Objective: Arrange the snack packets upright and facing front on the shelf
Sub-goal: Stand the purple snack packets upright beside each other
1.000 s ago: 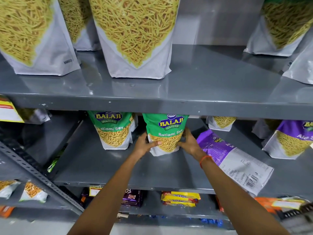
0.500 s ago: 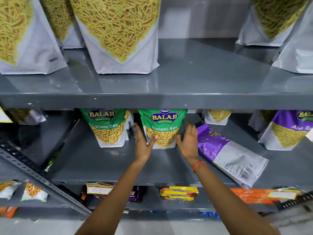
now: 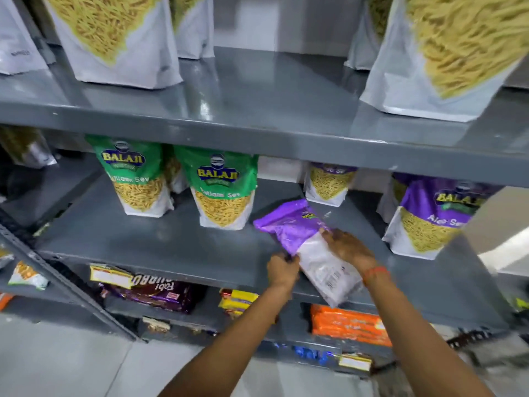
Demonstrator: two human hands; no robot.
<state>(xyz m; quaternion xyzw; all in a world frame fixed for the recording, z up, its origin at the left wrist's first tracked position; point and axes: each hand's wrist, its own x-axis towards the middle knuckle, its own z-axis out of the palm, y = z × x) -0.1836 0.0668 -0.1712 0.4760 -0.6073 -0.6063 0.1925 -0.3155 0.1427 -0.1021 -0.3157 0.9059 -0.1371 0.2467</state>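
A purple and white snack packet [image 3: 294, 233] lies flat on the grey middle shelf [image 3: 160, 247], back side up, its lower end past the shelf's front edge. My left hand [image 3: 282, 269] grips its left edge. My right hand [image 3: 347, 247] presses on its right side from above. Two green Ratlami Sev packets [image 3: 134, 176] [image 3: 221, 190] stand upright and face front to the left. A purple Aloo Sev packet [image 3: 429, 216] stands upright at the right, and a smaller purple one [image 3: 329, 181] stands further back.
Large white sev pouches [image 3: 114, 38] [image 3: 446, 55] stand on the shelf above. Lower shelves hold a dark purple biscuit pack [image 3: 154, 290], yellow packs [image 3: 237, 302] and orange packs [image 3: 349, 325]. A slanted grey rack [image 3: 65, 285] adjoins at the left.
Both hands left the green packet, which now stands upright, and moved right onto the lying purple packet. The view has shifted to the right.
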